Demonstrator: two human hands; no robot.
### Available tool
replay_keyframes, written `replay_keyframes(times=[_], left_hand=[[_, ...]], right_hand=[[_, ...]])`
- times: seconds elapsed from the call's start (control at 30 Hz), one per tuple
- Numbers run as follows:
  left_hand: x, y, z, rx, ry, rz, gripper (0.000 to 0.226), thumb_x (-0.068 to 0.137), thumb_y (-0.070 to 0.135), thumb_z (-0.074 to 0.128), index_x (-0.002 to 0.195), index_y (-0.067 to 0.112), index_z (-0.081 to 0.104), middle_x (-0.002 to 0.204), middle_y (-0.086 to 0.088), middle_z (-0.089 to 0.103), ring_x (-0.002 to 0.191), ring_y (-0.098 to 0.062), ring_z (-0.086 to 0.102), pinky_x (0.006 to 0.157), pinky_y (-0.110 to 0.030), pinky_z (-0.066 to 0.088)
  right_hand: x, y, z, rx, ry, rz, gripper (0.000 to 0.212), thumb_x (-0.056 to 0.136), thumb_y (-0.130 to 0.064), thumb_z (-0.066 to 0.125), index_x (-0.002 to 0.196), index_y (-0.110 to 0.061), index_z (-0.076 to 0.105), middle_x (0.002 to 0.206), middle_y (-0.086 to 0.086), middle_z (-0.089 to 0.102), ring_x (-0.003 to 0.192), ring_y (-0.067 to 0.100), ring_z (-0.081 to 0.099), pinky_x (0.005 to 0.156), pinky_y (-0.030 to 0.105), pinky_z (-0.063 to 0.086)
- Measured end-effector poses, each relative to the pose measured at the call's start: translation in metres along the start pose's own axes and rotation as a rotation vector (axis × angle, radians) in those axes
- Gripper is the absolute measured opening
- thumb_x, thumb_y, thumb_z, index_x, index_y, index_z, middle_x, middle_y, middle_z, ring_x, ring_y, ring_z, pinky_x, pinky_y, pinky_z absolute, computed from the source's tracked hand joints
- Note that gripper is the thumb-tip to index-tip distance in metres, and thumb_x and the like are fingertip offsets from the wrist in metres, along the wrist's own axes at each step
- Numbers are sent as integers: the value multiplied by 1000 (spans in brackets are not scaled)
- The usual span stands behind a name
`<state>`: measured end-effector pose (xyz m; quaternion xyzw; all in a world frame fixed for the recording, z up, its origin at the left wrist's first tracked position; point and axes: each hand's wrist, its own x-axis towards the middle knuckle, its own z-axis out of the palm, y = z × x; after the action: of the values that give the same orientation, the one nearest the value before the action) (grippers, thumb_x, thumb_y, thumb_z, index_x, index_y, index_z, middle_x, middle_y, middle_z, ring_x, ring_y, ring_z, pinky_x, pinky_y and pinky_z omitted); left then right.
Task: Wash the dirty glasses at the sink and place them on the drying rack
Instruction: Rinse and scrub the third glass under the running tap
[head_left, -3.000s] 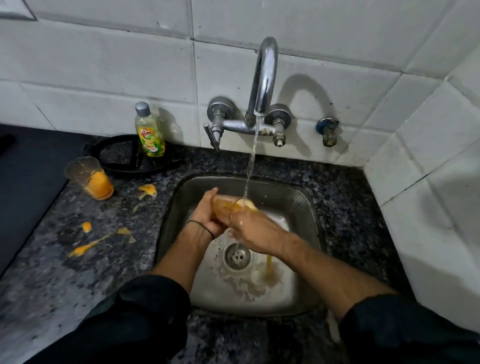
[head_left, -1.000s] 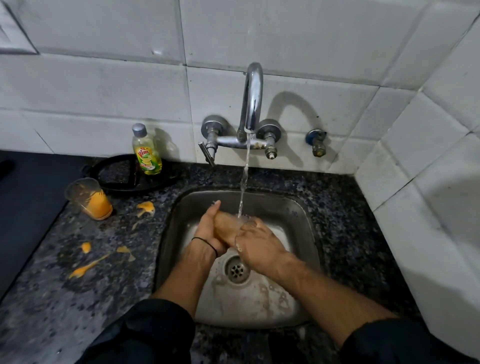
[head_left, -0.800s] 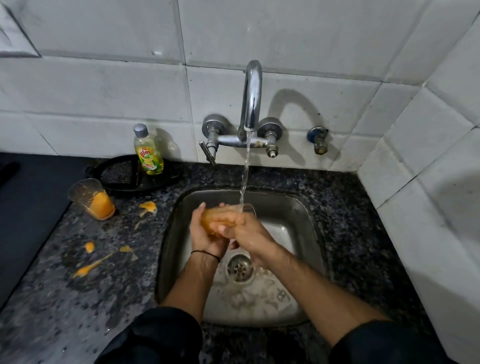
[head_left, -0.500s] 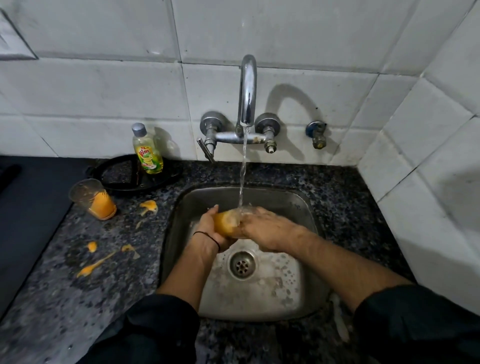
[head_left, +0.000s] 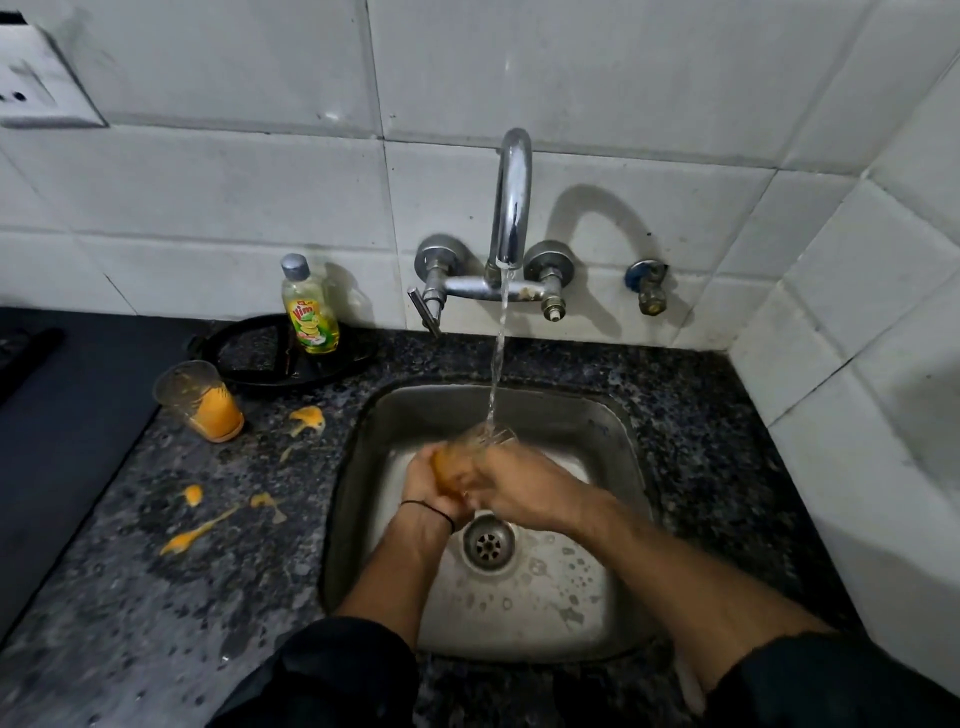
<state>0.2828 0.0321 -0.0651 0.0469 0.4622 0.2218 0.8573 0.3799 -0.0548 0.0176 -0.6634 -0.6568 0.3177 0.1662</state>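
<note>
A clear glass (head_left: 470, 451) smeared with orange residue is held over the steel sink (head_left: 618, 431), its rim tilted up under the running stream from the tap (head_left: 511, 202). My left hand (head_left: 423, 480) cups its base from the left. My right hand (head_left: 519, 486) wraps around its side from the right. Both hands are blurred. A second dirty glass (head_left: 200, 400), with orange liquid in its bottom, stands on the counter left of the sink.
A dish soap bottle (head_left: 309, 306) stands on a black ring-shaped stand (head_left: 249, 358) by the wall. Orange spills (head_left: 306, 418) dot the speckled granite counter (head_left: 156, 571). White tiled walls close in at the back and right. A dark surface (head_left: 62, 415) lies far left.
My hands have kept turning and rubbing the glass under the stream, shifting it slightly. The orange runoff seen in the basin three seconds ago has washed away.
</note>
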Motion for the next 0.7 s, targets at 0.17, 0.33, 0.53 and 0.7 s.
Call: replay_keyframes(times=[0.17,0.33,0.53,0.7], left_hand=[[-5,6,4,124,-8,-83,34,94,36,55,100,4,65,72,-18,71,75,-30,63,51,-34,57],[0,7,1,-24,-239,161,51,87,46,65,114,2,65,98,-16,68,86,-28,66,73,-36,52],[-6,22,14,141,-54,-6,53,91,49,54,96,-1,72,83,-19,72,75,-32,69,69,-40,55],[-12,23,16,246,6,-108,51,91,47,60,111,0,64,82,-21,71,79,-33,64,50,-40,60]], right_hand=[[3,14,-8,-587,-79,-89,34,92,-7,52,124,-16,56,128,4,55,120,21,48,107,35,39],[19,4,19,731,311,236,24,90,-11,69,110,-22,74,112,-3,74,96,5,69,75,24,57],[20,6,30,79,158,68,17,88,-23,59,101,-22,69,101,4,70,96,22,67,86,46,56],[14,24,6,-630,57,-187,25,99,-38,49,120,-33,61,126,-11,61,123,11,52,115,34,26]])
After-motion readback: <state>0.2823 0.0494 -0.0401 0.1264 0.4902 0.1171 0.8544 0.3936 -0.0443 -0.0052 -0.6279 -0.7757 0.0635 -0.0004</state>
